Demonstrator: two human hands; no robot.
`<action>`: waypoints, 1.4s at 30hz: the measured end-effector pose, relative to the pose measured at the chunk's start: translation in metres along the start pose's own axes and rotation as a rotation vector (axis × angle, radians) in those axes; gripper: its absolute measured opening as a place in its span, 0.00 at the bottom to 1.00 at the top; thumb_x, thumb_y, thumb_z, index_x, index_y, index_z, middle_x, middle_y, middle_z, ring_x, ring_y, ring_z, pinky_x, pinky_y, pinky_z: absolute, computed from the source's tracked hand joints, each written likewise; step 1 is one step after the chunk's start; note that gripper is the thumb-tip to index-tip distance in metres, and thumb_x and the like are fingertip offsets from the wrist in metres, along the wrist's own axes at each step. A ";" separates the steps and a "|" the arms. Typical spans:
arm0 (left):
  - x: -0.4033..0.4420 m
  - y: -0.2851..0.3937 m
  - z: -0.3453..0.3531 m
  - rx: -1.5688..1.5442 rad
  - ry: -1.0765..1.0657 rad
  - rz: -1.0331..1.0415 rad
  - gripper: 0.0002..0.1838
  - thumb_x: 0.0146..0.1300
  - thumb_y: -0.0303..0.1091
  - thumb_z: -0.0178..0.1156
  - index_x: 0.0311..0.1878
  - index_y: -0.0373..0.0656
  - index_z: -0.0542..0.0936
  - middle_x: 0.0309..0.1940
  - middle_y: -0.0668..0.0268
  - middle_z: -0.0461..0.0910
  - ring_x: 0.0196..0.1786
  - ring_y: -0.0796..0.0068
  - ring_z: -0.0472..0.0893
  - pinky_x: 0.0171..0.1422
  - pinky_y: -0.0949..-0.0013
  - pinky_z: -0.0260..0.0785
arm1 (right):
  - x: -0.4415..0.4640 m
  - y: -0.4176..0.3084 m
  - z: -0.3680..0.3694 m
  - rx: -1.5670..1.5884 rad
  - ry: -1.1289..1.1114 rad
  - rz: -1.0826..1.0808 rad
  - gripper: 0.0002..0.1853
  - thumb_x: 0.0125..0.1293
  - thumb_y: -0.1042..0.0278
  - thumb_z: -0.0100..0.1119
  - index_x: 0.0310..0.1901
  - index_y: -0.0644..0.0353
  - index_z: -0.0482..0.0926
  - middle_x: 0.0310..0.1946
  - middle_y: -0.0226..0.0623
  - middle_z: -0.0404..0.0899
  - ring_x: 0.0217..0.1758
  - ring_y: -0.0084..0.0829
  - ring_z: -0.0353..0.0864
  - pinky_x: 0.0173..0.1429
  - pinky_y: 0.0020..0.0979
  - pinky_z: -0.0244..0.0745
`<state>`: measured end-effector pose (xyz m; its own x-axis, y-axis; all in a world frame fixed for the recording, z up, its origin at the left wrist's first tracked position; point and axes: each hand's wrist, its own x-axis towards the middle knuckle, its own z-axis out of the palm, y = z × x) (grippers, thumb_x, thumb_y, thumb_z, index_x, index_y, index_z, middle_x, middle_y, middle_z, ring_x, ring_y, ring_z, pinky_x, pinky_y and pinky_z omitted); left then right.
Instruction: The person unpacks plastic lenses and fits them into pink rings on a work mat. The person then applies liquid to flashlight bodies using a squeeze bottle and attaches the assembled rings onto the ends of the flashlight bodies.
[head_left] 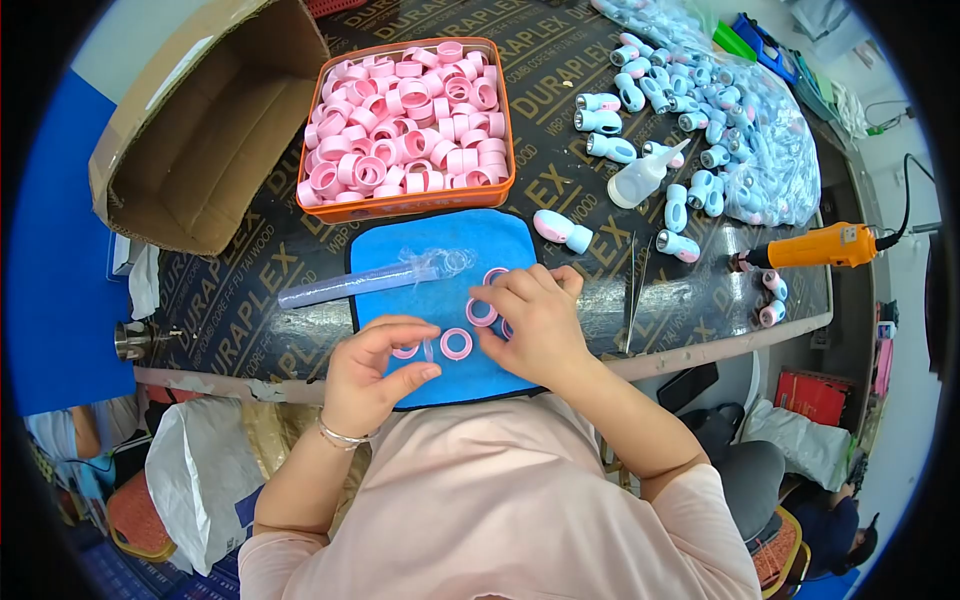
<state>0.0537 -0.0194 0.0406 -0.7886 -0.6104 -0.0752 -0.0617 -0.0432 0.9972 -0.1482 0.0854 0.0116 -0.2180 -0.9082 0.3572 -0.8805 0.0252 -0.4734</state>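
Note:
My left hand (378, 362) is at the left of the blue mat (450, 240), with a thin clear disc (428, 350) pinched edge-on between thumb and fingers. A pink ring (456, 344) lies flat on the mat between my hands. My right hand (538, 322) reaches over the mat's right side, its fingers and thumb closed about another pink ring (481, 313). More rings lie partly hidden under both hands. Behind my hands, a long roll of clear discs in plastic wrap (375, 281) rests across the mat's left edge.
An orange tray (408, 208) full of pink rings stands behind the mat, beside an open cardboard box (200, 150). To the right are blue-and-pink torches (606, 121), a white squeeze bottle (638, 182), tweezers (636, 290) and an orange electric screwdriver (820, 245).

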 end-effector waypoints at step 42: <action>0.014 -0.038 0.025 -1.199 -0.518 -0.267 0.20 0.68 0.25 0.58 0.63 0.39 0.73 0.60 0.61 0.76 0.66 0.63 0.73 0.70 0.58 0.67 | 0.017 -0.024 -0.050 0.419 -0.095 -0.094 0.21 0.37 0.64 0.76 0.39 0.49 0.85 0.38 0.28 0.74 0.44 0.30 0.72 0.52 0.36 0.58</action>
<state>0.0300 -0.0064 0.0016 -0.9931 -0.1168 0.0059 0.1126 -0.9412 0.3184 -0.1515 0.0906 0.0694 -0.0883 -0.9335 0.3476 -0.6434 -0.2129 -0.7353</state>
